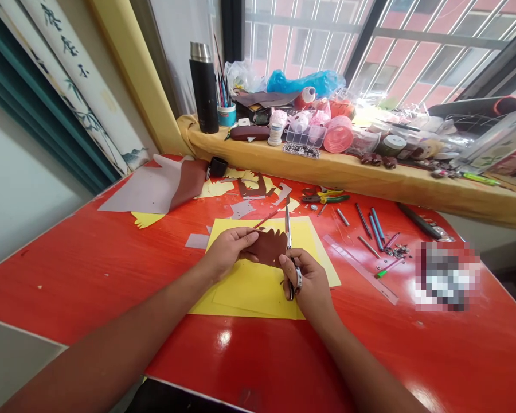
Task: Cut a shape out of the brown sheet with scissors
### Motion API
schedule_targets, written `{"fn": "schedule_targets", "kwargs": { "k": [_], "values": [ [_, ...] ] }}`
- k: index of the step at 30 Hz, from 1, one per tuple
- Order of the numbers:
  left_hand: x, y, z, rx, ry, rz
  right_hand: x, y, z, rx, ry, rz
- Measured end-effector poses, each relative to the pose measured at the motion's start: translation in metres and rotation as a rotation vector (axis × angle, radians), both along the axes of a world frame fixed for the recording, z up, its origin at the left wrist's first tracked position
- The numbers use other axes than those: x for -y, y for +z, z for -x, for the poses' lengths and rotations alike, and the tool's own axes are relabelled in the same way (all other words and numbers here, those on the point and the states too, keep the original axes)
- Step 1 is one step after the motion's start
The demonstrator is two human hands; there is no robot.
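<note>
My left hand [227,250] pinches a brown cut-out piece [270,246] with a scalloped upper edge, holding it above the yellow sheets [249,289] on the red table [112,269]. My right hand [307,281] has its fingers through the handles of a pair of scissors [288,229], whose blades point up and away along the right edge of the brown piece. Both hands are closed on what they hold.
Grey and brown sheets [155,186] lie at the far left, with yellow and brown scraps [245,189] behind. Pliers [327,198], pens [372,223] and a clear ruler [361,269] lie to the right. A cluttered yellow window ledge [370,178] holds a black flask [204,86].
</note>
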State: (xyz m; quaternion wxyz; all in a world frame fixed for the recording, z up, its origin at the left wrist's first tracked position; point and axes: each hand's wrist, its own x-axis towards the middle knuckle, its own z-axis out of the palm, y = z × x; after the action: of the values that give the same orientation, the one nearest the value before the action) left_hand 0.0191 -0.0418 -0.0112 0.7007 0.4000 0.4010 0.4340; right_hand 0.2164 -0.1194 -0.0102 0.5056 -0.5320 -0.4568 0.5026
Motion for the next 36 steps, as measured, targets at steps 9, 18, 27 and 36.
{"fn": "schedule_targets", "kwargs": {
  "k": [9,18,27,36],
  "values": [
    [-0.0032,-0.0026,0.0038,0.084,-0.009,0.074,0.0008,0.0016,0.0026,0.012,-0.013,0.040],
    [-0.0013,0.0023,0.0058,0.120,-0.068,0.052,0.0030,-0.0026,-0.0003,0.046,-0.047,0.000],
    [-0.0070,-0.0036,0.0064,0.042,0.067,0.011,0.0031,-0.0004,0.0038,0.072,0.010,-0.008],
    [-0.0077,-0.0002,0.0084,-0.005,0.051,-0.064,0.0003,-0.0034,0.0018,-0.015,-0.028,0.005]
  ]
}}
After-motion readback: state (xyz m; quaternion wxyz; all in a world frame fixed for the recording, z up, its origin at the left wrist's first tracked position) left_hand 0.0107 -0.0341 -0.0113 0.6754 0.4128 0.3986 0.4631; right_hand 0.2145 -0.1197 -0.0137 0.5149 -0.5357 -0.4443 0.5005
